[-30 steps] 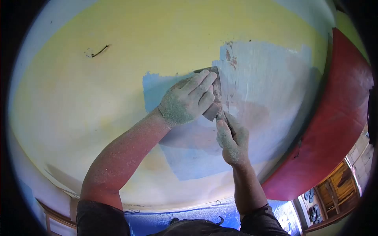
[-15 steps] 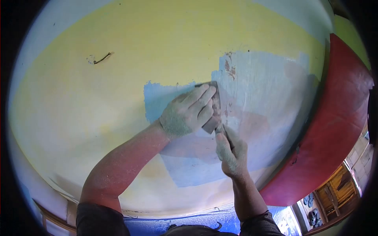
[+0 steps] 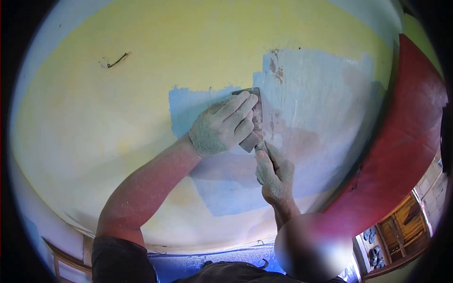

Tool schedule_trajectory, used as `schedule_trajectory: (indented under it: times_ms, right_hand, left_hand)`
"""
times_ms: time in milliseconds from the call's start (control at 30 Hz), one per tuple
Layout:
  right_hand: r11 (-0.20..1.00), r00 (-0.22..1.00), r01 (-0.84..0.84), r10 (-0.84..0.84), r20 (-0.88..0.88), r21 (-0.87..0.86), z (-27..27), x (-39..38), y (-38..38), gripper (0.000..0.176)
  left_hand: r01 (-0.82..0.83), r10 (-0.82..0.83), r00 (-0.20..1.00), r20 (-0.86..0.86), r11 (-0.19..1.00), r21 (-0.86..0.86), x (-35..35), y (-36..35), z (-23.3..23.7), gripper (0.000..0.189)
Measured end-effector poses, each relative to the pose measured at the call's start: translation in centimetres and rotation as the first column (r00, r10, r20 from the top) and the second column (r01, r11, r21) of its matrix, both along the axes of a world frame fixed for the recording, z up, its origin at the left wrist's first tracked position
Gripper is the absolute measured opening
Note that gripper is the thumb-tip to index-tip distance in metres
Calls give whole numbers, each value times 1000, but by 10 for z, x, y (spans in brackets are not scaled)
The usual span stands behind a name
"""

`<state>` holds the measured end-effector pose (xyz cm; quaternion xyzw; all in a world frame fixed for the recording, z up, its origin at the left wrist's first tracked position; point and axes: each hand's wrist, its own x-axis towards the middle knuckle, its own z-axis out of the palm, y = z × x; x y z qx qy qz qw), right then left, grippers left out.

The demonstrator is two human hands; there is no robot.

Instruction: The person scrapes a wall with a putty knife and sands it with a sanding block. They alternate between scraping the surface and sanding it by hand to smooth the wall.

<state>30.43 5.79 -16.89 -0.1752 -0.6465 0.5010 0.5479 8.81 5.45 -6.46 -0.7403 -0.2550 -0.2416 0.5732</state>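
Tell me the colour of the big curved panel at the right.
Red; the head view shows it.

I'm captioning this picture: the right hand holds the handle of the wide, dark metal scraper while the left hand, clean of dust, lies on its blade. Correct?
Not quite: the left hand is coated in pale dust, as the head view shows. The rest stands.

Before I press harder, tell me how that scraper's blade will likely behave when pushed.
The scraper blade looks thin and broad, so it may flex slightly yet stay fairly stiff. The left hand lies flat over it, probably limiting tipping. Dust on that hand suggests its grip might slip.
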Motion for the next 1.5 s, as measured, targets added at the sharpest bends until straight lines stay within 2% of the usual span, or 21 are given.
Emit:
schedule_trajectory:
  times_ms: [100, 200, 300, 400, 533, 633, 733, 833, 933, 1067, 1200, 1300, 1400, 1500]
  right_hand:
    - [999, 999, 32, -33, 32, 8, 0, 5, -8, 51]
    - [994, 998, 64, -66, 21, 93, -3, 2, -8, 51]
    - [997, 999, 31, -32, 14, 66, 13, 1, -5, 49]
    - [991, 995, 87, -92, 43, 106, 7, 4, -10, 47]
    - [997, 999, 41, -43, 30, 67, 7, 3, -11, 46]
    - [999, 1000, 11, -11, 4, 34, 11, -3, -7, 47]
    - [996, 998, 53, -55, 34, 66, 7, 4, -19, 46]
    - [1000, 999, -23, 23, 42, 12, 14, 4, -14, 48]
    - [999, 997, 13, -16, 76, 38, 13, 5, -16, 48]
    - [1000, 999, -29, 29, 33, 2, 2, 4, -20, 48]
    - [998, 1000, 3, -5, 31, 69, 24, 3, -14, 46]
    - [999, 995, 0, -5, 103, 51, 17, 11, -17, 45]
    - [996, 995, -3, -6, 103, 94, 18, 11, -13, 45]
    - [1000, 999, -12, 10, 49, 23, 17, 4, -12, 45]
  left_hand:
    - [-8, 8, 1000, 1, 1000, 2, -1, -2, -2, 23]
    - [-42, 42, 998, -51, 999, 17, -3, 0, -3, 23]
    - [-3, 3, 1000, 8, 1000, -6, 0, -3, 11, 22]
    - [-48, 48, 999, 5, 998, -37, 6, -13, 8, 21]
    - [-42, 42, 998, -38, 999, 17, -2, -5, 4, 19]
    - [-56, 56, 998, -11, 998, -19, 0, -10, 13, 18]
    - [-46, 45, 999, -21, 998, -50, -1, -12, 3, 23]
    - [-32, 30, 998, -48, 999, -36, -4, -10, 12, 22]
    - [-43, 42, 999, -28, 997, -57, -2, -16, 11, 21]
    - [-49, 46, 997, -55, 998, -46, -7, -14, 0, 21]
    - [-52, 52, 997, -53, 999, -3, -5, -11, 20, 21]
    - [-42, 39, 999, -35, 996, -83, -1, -20, 12, 20]
    - [-23, 21, 998, -51, 999, -30, -4, -12, 12, 19]
    - [-44, 42, 998, -42, 998, -48, -2, -15, 14, 16]
